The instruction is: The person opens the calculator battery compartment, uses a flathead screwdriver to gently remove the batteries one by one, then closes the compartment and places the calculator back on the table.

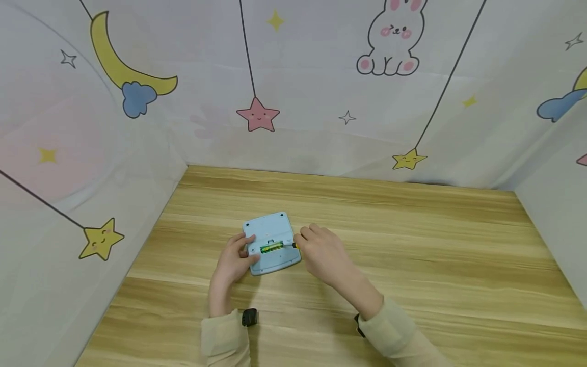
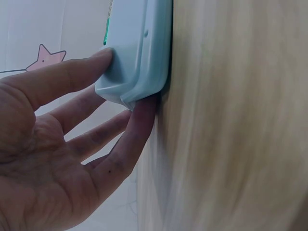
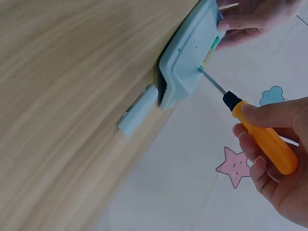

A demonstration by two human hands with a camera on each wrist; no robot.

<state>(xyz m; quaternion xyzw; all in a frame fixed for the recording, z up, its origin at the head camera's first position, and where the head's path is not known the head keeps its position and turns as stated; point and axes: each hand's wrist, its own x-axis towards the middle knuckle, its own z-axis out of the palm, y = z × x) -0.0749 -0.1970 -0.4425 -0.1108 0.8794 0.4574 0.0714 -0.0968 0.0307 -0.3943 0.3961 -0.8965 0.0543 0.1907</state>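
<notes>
A light-blue calculator (image 1: 266, 228) lies back side up on the table, its battery slot uncovered. Inside the slot sits a green and yellow battery (image 1: 272, 247). My left hand (image 1: 231, 261) grips the calculator's left edge; the left wrist view shows the thumb on top and a fingertip under the rim. In the right wrist view my right hand (image 3: 284, 185) holds a screwdriver (image 3: 267, 137) by its orange handle. The screwdriver's metal tip touches or nearly touches the battery's right end. The calculator's front side is hidden against the table.
A small light-blue cover piece (image 3: 139, 110) lies on the table beside the calculator in the right wrist view; the right hand seems to hide it in the head view. White cloth (image 1: 312, 148) printed with stars and a rabbit hangs around the wooden table (image 1: 412, 244).
</notes>
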